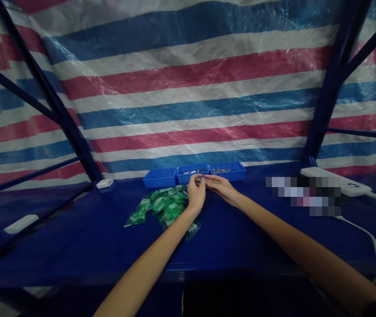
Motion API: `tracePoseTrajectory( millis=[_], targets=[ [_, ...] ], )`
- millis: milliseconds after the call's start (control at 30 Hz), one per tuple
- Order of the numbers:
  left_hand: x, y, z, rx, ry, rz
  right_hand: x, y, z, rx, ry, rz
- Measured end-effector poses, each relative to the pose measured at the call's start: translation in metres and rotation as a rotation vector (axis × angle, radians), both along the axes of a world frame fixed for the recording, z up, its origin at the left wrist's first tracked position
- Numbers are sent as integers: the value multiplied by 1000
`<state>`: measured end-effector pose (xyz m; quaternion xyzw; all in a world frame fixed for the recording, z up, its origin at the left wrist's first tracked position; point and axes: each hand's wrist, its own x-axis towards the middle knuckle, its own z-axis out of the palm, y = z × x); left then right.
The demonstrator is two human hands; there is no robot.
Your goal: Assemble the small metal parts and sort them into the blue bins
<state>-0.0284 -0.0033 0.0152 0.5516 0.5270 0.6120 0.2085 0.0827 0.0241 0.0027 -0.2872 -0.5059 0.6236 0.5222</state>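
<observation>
My left hand and my right hand meet just in front of the blue bins, fingertips touching or nearly so. The fingers of both are pinched together; whatever lies between them is too small and hidden to make out. Beside and partly behind my left hand spreads a pile of clear plastic bags with green contents. Behind my hands stand the middle blue bin, with small white and metallic pieces, and the right blue bin, with small metallic pieces. The left blue bin adjoins them.
A white power bank with a white cable lies on the right of the blue table, next to a blurred-out item. Small white boxes are at left. Blue metal posts and striped sheeting enclose the table.
</observation>
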Motion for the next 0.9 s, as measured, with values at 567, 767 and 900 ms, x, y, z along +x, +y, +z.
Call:
tracePoseTrajectory(
  millis=[567,767,900],
  targets=[
    [1,-1,2,-8,17,17,-1,-4,4,-71,-127,-44],
    [1,1,2,-1,7,14,0,-3,9,-86,-62,-51],
    [1,0,1,-65,100,-3,2,-1,8,-77,-79,-91]
  ],
)
